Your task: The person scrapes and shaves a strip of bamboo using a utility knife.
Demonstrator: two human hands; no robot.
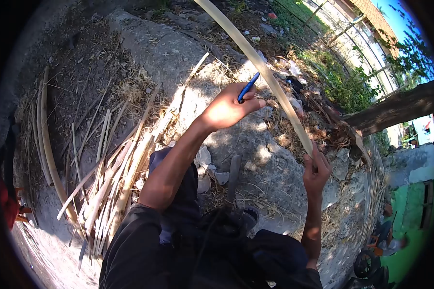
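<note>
Head view: bamboo strip [255, 62] slants up from my right hand [316, 172], grip closed around its lower end; left hand [226, 108] pinches a blue pen [248, 87] against it. Long unsupported strip could flex, smearing my mark; edges might splinter my palm.

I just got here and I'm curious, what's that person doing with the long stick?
A person sits outdoors on rough ground. The right hand grips the lower end of a long bamboo strip that slants up and away. The left hand holds a blue pen with its tip close to the strip. A pile of split bamboo strips lies on the ground at the left.
</note>
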